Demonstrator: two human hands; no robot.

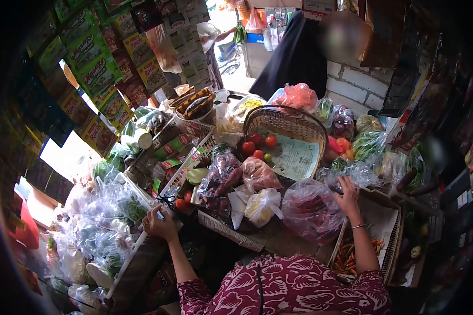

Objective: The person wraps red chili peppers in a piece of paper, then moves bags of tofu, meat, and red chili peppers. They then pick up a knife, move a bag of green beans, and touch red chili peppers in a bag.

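My left hand [160, 223] rests at the edge of a white crate [136, 244] full of bagged vegetables, its fingers curled over near dark-handled scissors [166, 200]. What it holds, if anything, is hidden. My right hand [347, 195] lies with fingers apart on clear plastic bags [360, 173], beside a large clear bag of red chillies [312, 210]. Between my hands are a bag with yellowish contents [263, 207] and a bag of reddish goods [260, 174]. Behind them a wicker basket [323, 149] holds several tomatoes [270, 141] and a sheet of paper [294, 156].
Under my right forearm is a crate of small orange and red chillies [347, 257]. Sachet strips [92, 68] hang at the upper left. A person in dark clothing [294, 58] is beyond the goods. Leafy greens [368, 146] lie to the right.
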